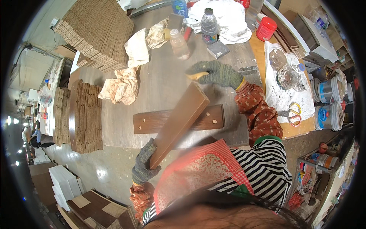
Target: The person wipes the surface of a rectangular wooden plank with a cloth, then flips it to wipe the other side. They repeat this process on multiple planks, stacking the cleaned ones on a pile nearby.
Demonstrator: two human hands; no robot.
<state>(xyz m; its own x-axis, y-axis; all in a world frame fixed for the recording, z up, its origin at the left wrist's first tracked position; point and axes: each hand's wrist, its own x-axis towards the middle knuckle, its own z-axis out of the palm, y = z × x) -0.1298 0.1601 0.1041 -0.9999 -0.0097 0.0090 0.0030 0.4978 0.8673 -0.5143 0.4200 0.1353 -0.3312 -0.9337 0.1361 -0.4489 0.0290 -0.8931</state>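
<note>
My left hand (145, 162), in a grey knit glove, grips the lower end of a long brown board (179, 124). That board is tilted, its far end raised toward the right. Under it, a second brown board (152, 123) with round holes near its ends lies flat on the table. Beyond the raised end, my right hand (219, 74), also gloved, has its fingers curled round a small tan piece (197, 76) whose kind I cannot make out. The right hand is apart from both boards.
Stacked boards (85, 114) stand at the left, with a taller stack (99, 32) behind. Crumpled cloths (120, 86), a clear bottle (179, 45) and a dark-labelled bottle (209, 26) sit farther back. Scissors (294, 114) and a red jar (266, 28) are at the right, with buckets (329, 116) beyond.
</note>
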